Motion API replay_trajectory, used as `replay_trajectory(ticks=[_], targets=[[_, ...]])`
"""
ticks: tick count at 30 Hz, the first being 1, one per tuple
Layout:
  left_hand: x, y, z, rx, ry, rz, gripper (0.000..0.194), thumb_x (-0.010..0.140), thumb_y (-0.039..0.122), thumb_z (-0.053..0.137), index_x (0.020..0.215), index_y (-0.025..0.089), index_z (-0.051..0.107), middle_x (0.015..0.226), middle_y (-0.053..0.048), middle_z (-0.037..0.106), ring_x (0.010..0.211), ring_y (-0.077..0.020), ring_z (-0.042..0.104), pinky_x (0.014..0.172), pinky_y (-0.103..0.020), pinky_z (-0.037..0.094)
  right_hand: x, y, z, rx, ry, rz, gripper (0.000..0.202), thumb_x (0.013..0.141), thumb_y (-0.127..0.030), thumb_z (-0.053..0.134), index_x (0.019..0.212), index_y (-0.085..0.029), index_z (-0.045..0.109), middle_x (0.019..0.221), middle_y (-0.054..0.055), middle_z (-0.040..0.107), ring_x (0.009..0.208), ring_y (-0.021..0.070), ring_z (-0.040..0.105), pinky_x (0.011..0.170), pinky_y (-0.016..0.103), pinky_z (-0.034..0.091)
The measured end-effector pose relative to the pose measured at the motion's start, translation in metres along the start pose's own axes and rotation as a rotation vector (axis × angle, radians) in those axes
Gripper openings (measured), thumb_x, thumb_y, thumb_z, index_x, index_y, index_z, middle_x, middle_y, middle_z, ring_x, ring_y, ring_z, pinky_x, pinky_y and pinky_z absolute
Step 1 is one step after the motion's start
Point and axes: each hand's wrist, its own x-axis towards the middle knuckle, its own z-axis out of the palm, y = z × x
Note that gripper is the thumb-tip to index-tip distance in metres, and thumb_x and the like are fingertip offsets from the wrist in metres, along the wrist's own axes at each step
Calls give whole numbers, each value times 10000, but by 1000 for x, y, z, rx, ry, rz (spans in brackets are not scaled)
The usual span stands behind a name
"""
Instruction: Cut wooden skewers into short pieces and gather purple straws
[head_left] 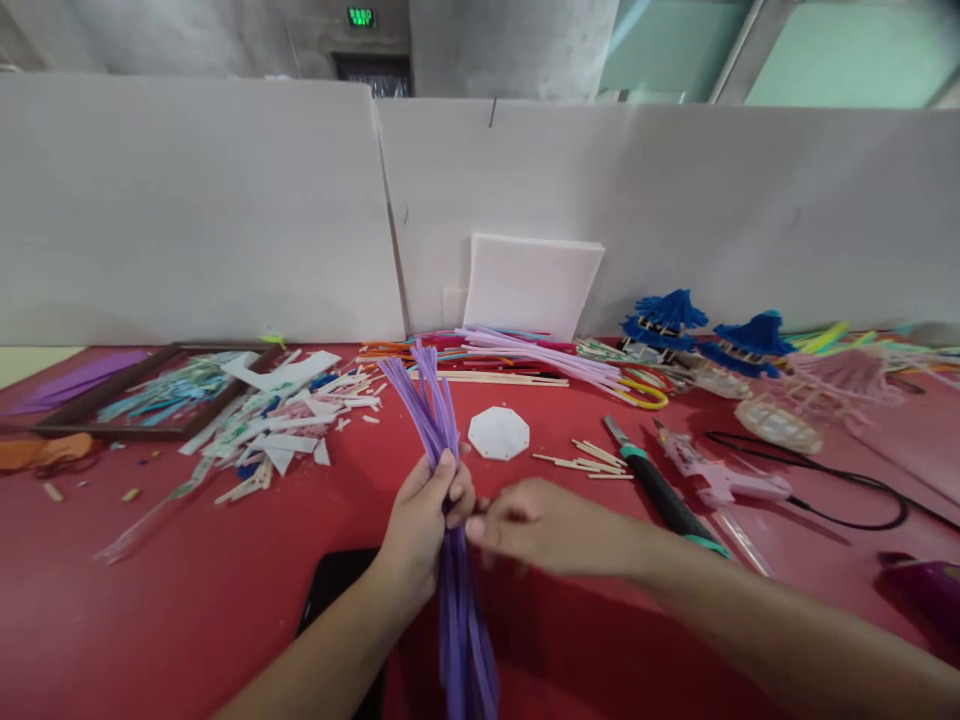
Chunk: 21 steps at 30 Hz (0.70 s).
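A bundle of purple pipe cleaners (pixel 466 630) is wrapped in the fingers of my left hand (pixel 424 515), its upper ends fanned out and its lower ends hanging toward the bottom edge. Beside it on the right, my right hand (pixel 525 522) has its fingers curled and pinched close to the bundle; whatever they hold is too small to name. Just beyond my hands lies a white octagonal piece (pixel 499 433) with small holes near its edge. Short wooden sticks (pixel 592 461) are to its right.
Cutters (pixel 664 490) and a pink glue gun (pixel 724 478) with its cable lie at right. Blue roof-like models (pixel 664 322) stand behind them. White scraps (pixel 289 405) and a brown frame (pixel 112 432) are at left. A black phone-like object (pixel 330 580) lies under my left forearm.
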Motion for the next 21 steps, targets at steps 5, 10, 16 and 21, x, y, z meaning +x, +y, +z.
replay_trajectory(ticks=[5, 10, 16, 21], targets=[[-3, -3, 4, 58, -102, -220, 318, 729, 458, 648, 788, 193, 482, 488, 109, 359, 323, -9, 212, 296, -118, 221, 7, 9, -10, 432, 431, -90, 390, 718, -564, 588, 658, -193, 482, 546, -57, 481, 434, 80, 457, 430, 227, 412], [-5, -12, 7, 167, -166, -246, 308, 741, 452, 625, 760, 191, 463, 491, 69, 496, 291, -22, 296, 289, -148, 306, 12, 18, -9, 419, 454, -170, 260, 733, -422, 633, 706, -185, 529, 527, -63, 494, 443, 71, 458, 451, 219, 398], [-3, -11, 7, 270, -154, -211, 276, 774, 436, 575, 814, 175, 495, 541, 10, 603, 267, -34, 353, 296, -164, 333, 12, 16, -14, 436, 530, -145, 181, 707, -330, 638, 716, -183, 531, 532, -57, 511, 470, 80, 468, 461, 222, 407], [-4, -13, 7, 391, -207, -227, 275, 799, 442, 533, 834, 173, 491, 555, 8, 612, 261, -38, 382, 283, -152, 318, 10, 16, -15, 408, 507, -108, 243, 730, -401, 617, 793, -181, 534, 559, -53, 523, 436, 76, 456, 416, 214, 385]])
